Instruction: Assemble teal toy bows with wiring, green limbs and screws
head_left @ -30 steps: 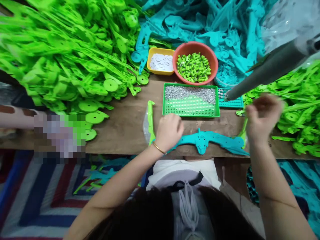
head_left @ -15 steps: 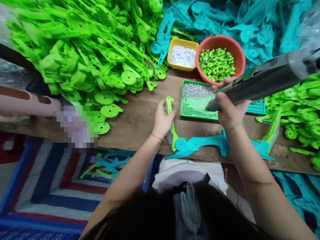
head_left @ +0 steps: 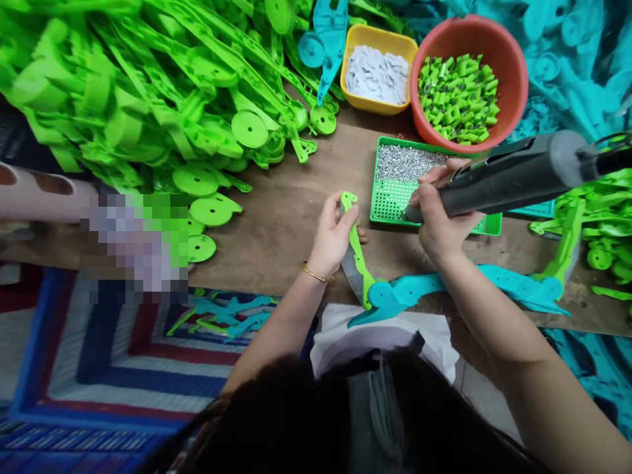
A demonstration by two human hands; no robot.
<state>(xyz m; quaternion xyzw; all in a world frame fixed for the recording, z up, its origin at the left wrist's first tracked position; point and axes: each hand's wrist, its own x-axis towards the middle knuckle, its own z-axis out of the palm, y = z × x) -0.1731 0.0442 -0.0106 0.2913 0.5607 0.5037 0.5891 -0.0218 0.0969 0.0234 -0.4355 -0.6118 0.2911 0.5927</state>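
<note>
My left hand (head_left: 332, 236) is closed around the upper end of a green plastic arm piece (head_left: 356, 253) that joins a teal plastic body (head_left: 461, 283) lying along the table's near edge. My right hand (head_left: 441, 214) grips a dark grey powered screwdriver (head_left: 513, 174), whose tip rests over the green perforated tray (head_left: 390, 204) holding small silver screws. A second green arm (head_left: 563, 253) stands at the teal body's right end.
A big heap of green plastic parts (head_left: 162, 85) fills the left, teal parts (head_left: 567, 46) the back right. A yellow tub of white pieces (head_left: 378, 69) and an orange bowl of green sleeves (head_left: 461, 85) stand behind the tray. Another person's sleeve (head_left: 39, 194) reaches in from the left.
My right hand took hold of the screwdriver and brought its tip down over the screw tray. My left hand moved from the teal body to grip the green arm.
</note>
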